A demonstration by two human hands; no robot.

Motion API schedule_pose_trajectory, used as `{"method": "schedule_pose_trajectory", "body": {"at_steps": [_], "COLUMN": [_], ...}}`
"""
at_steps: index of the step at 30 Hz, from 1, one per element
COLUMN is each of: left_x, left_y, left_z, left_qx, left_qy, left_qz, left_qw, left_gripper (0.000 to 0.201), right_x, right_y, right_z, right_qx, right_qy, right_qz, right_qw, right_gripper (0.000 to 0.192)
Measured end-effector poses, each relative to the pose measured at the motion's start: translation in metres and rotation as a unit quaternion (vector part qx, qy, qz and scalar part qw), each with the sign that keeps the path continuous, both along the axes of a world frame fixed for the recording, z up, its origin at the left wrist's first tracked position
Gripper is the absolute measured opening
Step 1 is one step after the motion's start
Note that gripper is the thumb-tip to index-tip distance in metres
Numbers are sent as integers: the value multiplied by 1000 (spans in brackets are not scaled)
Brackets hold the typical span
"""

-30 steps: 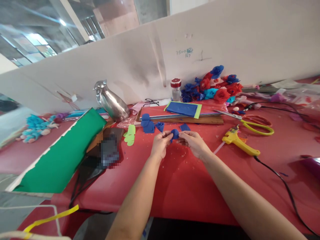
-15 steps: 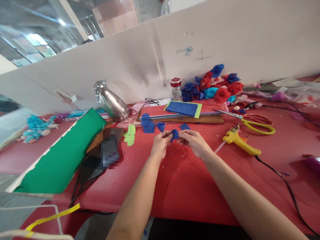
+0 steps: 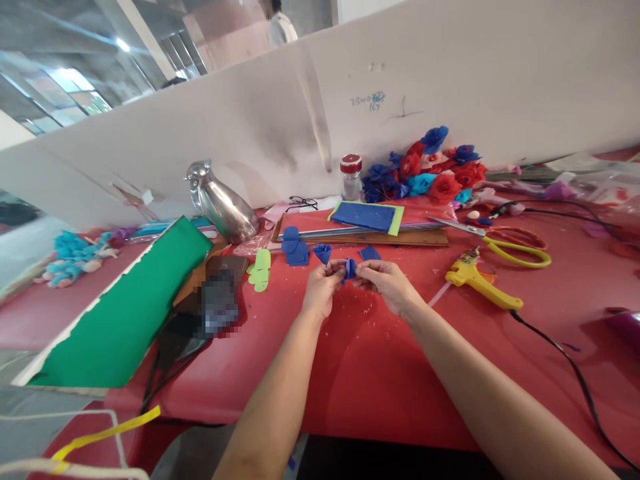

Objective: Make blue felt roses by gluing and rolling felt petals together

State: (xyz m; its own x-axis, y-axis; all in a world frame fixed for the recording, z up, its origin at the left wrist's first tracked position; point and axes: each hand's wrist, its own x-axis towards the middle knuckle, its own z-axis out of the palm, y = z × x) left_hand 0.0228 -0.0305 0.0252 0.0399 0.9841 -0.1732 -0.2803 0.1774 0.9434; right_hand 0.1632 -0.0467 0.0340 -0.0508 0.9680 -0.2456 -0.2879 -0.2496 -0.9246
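Observation:
Between my two hands is a small blue paper petal (image 3: 349, 269), curled and creased. My left hand (image 3: 323, 287) pinches its left side with thumb and fingers closed. From the right, my right hand (image 3: 386, 283) grips the other edge between thumb and forefinger. Just beyond my left fingers stands a rolled blue paper cone (image 3: 323, 253). A pile of cut blue petals (image 3: 295, 248) lies to its left, and one blue paper piece (image 3: 370, 253) rests behind my right hand. Light green petals (image 3: 260, 270) lie farther left on the red table (image 3: 280, 360).
At right are a yellow glue gun (image 3: 477, 283) with a trailing cord and scissors (image 3: 505, 248). Paper flowers (image 3: 435, 173) and a red-lidded jar (image 3: 351, 179) stand behind. A metal jug (image 3: 225, 203), green sheet (image 3: 125, 313) and phone (image 3: 220, 303) occupy the left. A person (image 3: 283, 28) is beyond the partition.
The blue petal between my fingers has turned and folded, looking narrower now. My hands have barely shifted. A person has come into view behind the partition.

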Motion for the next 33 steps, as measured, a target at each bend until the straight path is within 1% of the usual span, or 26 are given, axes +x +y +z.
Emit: {"method": "schedule_pose_trajectory", "body": {"at_steps": [2, 4, 5, 8, 10, 13, 16, 18, 19, 21, 23, 24, 26, 29, 31, 33], "left_x": [1, 2, 3, 7, 8, 7, 3, 1, 1, 2, 2, 3, 3, 3, 4, 6], "left_y": [0, -1, -2, -6, -8, -7, -4, -2, -1, -1, -2, -2, -2, -2, -2, -3], "left_z": [-1, -2, -1, 1, 4, 7, 10, 12, 13, 14, 13, 12, 10, 5, 3, 2], "left_qx": [20, 27, 22, 0, -3, -8, -13, -18, -22, -27, -26, -25, -19, -17, -20, -17], "left_qy": [18, 29, 32, 36, 46, 38, -4, -27, -35, -47, -56, -61, -69, -67, -63, -63], "left_qz": [29, 38, 32, -3, -2, 37, 78, 94, 99, 99, 87, 77, 59, 38, 18, -7], "left_qw": [999, 998, 999, 999, 999, 999, 997, 995, 994, 994, 994, 995, 996, 997, 998, 998], "left_gripper": [32, 30, 30, 38, 39, 38, 37, 36, 36, 36, 35, 34, 32, 30, 29, 29], "right_x": [0, -1, -1, -2, -2, 1, 5, 8, 9, 10, 9, 8, 3, -4, -4, -2], "right_y": [1, 2, 2, 4, 5, 8, 13, 17, 19, 20, 17, 15, 9, 2, 1, 1], "right_z": [-2, -4, -5, -8, -10, -13, -20, -26, -28, -30, -26, -23, -15, -5, -2, 0], "right_qx": [14, 32, 38, 53, 59, 52, 35, 34, 37, 54, 84, 100, 112, 84, 70, 68], "right_qy": [-8, -19, -25, -47, -65, -99, -152, -188, -204, -233, -248, -241, -196, -124, -113, -114], "right_qz": [-6, -15, -20, -25, -21, -29, -60, -76, -81, -98, -119, -121, -88, -12, 3, -2], "right_qw": [1000, 999, 999, 997, 996, 993, 986, 979, 975, 966, 958, 958, 970, 989, 991, 991], "right_gripper": [24, 24, 24, 22, 20, 15, 9, 8, 10, 19, 30, 33, 34, 30, 26, 23]}}
